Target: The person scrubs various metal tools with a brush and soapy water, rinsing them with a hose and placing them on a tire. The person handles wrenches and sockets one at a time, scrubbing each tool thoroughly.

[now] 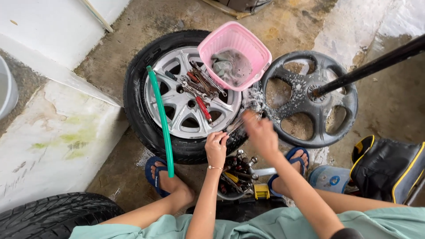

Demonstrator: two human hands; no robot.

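Note:
My left hand (pixel 216 148) is curled into a fist on the near end of a thin metal tool (pixel 234 125), held over the near edge of a car tyre (pixel 135 95) with a silver alloy rim (pixel 177 113). My right hand (pixel 261 132) is blurred by motion at the tool's far end; its grip is unclear. Several wrenches and red-handled tools (pixel 199 88) lie on the rim. A pink basket (pixel 234 42) with soapy water and a grey cloth rests on the tyre's far right edge. A green hose (pixel 164 124) runs across the rim to my left foot.
A sudsy black hubcap (pixel 310 99) lies on the right with a black pole (pixel 376 64) reaching its hub. A container of tools (pixel 237 175) sits between my blue sandals. A black-and-yellow bag (pixel 389 168), a blue-lidded jar (pixel 330 178), a second tyre (pixel 53 214) and a white step (pixel 57 137) surround me.

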